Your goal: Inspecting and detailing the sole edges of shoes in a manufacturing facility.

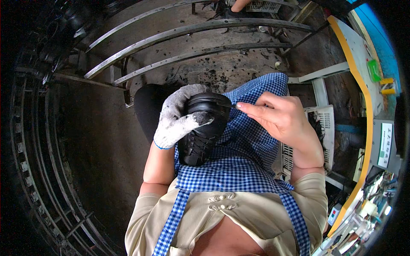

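View from above of a seated person working a black lace-up shoe over the lap. The shoe lies on a blue-and-white checked apron, toe end pointing away from the body and the laced front facing up toward the camera.

Left hand: covered by a soiled white work glove, fingers curled over the far end of the shoe and thumb laid across its upper, so that the hand is clamped around the shoe and steadies it.

Right hand: bare, thumb and forefinger pressed together in a pinch on a thin dark tool or thread whose tip meets the rim of the shoe near the sole edge; its exact kind is too small to tell. The remaining fingers are folded loosely into the palm.

Surroundings: a dark, littered floor lies ahead of the knees, crossed by curved metal rails. A white slatted plastic crate stands just beside the right forearm. Along the right edge runs a yellow-edged counter carrying a small green object. At the top edge, another person's hand rests by a pale basket, well apart from the shoe.
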`<control>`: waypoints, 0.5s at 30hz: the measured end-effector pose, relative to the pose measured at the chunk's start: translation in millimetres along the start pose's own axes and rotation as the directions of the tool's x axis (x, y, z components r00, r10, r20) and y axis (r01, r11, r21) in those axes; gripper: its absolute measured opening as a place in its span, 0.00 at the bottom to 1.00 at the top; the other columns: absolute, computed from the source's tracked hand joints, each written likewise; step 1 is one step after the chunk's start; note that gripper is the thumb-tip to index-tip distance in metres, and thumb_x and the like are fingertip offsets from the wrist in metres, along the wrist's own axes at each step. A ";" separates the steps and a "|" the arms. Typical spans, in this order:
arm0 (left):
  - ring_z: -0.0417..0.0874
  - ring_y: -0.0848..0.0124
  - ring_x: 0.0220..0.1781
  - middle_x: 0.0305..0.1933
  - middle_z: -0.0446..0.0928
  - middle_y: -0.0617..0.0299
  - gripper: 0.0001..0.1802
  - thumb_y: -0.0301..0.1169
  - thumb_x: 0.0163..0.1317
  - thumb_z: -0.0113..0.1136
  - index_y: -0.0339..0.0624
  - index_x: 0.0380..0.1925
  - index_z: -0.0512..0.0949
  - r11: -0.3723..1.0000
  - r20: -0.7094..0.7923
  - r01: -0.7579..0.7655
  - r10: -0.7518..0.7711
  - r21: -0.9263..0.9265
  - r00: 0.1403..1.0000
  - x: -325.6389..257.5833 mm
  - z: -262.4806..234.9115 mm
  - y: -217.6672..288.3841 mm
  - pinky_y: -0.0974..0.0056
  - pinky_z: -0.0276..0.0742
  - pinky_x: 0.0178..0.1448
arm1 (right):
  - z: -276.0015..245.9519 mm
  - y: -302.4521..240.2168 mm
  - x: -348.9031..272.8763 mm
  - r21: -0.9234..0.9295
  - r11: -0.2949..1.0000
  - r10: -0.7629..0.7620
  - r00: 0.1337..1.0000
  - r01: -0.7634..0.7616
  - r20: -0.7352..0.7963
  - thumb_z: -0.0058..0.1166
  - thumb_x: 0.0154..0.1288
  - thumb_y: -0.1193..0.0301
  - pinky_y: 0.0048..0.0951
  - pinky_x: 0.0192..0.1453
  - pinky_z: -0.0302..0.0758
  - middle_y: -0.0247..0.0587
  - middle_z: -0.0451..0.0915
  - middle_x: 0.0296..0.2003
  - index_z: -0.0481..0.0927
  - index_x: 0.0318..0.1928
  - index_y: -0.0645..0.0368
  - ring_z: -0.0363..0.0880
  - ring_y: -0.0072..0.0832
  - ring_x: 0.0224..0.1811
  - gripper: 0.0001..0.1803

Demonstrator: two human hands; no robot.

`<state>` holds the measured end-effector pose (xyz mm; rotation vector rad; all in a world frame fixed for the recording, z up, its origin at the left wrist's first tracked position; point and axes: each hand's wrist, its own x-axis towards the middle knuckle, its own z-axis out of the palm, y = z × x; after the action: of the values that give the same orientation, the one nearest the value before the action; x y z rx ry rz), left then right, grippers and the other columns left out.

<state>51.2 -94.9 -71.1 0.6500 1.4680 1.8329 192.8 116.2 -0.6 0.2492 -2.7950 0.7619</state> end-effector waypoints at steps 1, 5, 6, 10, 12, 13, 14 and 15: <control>0.78 0.69 0.48 0.45 0.78 0.56 0.36 0.39 0.42 0.73 0.31 0.50 0.72 1.000 0.002 -0.012 0.012 0.026 1.000 0.3 -0.1 -1.4 0.64 0.73 0.56 | 0.8 -1.0 1.4 -0.001 1.000 0.002 1.000 -0.002 0.000 0.60 0.54 0.75 0.31 0.22 0.71 0.37 0.72 0.22 0.82 0.47 0.48 0.74 0.32 0.19 0.18; 0.78 0.69 0.48 0.45 0.78 0.56 0.35 0.39 0.42 0.73 0.31 0.50 0.72 0.999 0.003 -0.004 0.004 0.034 1.000 0.5 1.5 -2.4 0.64 0.73 0.55 | 6.8 -1.3 8.8 -0.015 0.999 -0.030 0.996 0.029 -0.079 0.60 0.54 0.75 0.31 0.21 0.71 0.37 0.73 0.22 0.82 0.46 0.47 0.74 0.33 0.19 0.17; 0.78 0.69 0.48 0.45 0.78 0.56 0.36 0.38 0.42 0.73 0.31 0.50 0.72 0.998 -0.005 0.005 -0.005 0.067 1.000 0.4 1.4 -1.7 0.64 0.73 0.55 | 8.7 0.0 10.0 -0.002 1.000 -0.028 0.994 0.028 -0.109 0.60 0.54 0.75 0.32 0.21 0.71 0.37 0.73 0.22 0.82 0.46 0.47 0.74 0.33 0.19 0.17; 0.78 0.69 0.47 0.45 0.78 0.56 0.35 0.38 0.41 0.73 0.31 0.50 0.72 0.996 -0.005 -0.016 0.017 0.090 1.000 1.2 -0.6 1.4 0.64 0.73 0.55 | 5.3 5.1 2.1 0.021 1.000 -0.008 0.996 0.010 -0.088 0.60 0.54 0.74 0.32 0.21 0.71 0.37 0.73 0.23 0.82 0.46 0.47 0.74 0.33 0.19 0.17; 0.78 0.69 0.47 0.45 0.78 0.56 0.35 0.38 0.41 0.73 0.31 0.50 0.72 0.999 -0.015 0.006 -0.005 0.051 1.000 0.2 0.8 2.2 0.64 0.73 0.55 | 1.0 4.4 -0.4 -0.011 1.000 -0.011 1.000 0.011 -0.015 0.60 0.54 0.74 0.32 0.21 0.71 0.37 0.74 0.23 0.82 0.46 0.47 0.74 0.33 0.19 0.17; 0.78 0.69 0.47 0.45 0.78 0.56 0.35 0.38 0.41 0.73 0.31 0.50 0.72 1.000 -0.024 0.027 -0.026 0.012 0.999 -0.2 1.4 2.5 0.64 0.73 0.55 | 0.0 3.5 -0.1 -0.011 1.000 -0.009 1.000 0.009 -0.014 0.60 0.54 0.74 0.32 0.21 0.71 0.37 0.74 0.23 0.82 0.46 0.47 0.74 0.33 0.19 0.17; 0.78 0.69 0.47 0.45 0.78 0.56 0.35 0.38 0.41 0.73 0.31 0.50 0.72 1.000 -0.022 0.028 -0.028 0.011 0.999 -0.2 1.6 3.0 0.64 0.73 0.55 | -0.9 2.4 0.3 -0.012 1.000 -0.004 1.000 0.004 -0.013 0.60 0.54 0.74 0.32 0.21 0.71 0.37 0.74 0.23 0.83 0.46 0.47 0.74 0.33 0.19 0.17; 0.78 0.69 0.48 0.45 0.78 0.56 0.35 0.38 0.41 0.73 0.31 0.50 0.72 0.999 -0.015 0.031 -0.030 0.039 0.999 0.1 2.1 2.9 0.64 0.73 0.55 | -0.8 1.9 0.2 -0.013 1.000 0.001 1.000 -0.001 -0.014 0.60 0.54 0.74 0.32 0.21 0.71 0.37 0.74 0.23 0.83 0.45 0.47 0.74 0.33 0.19 0.16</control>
<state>52.1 -93.8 -67.8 0.6308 1.5185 1.7934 192.4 118.2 -0.8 0.2392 -2.7861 0.7426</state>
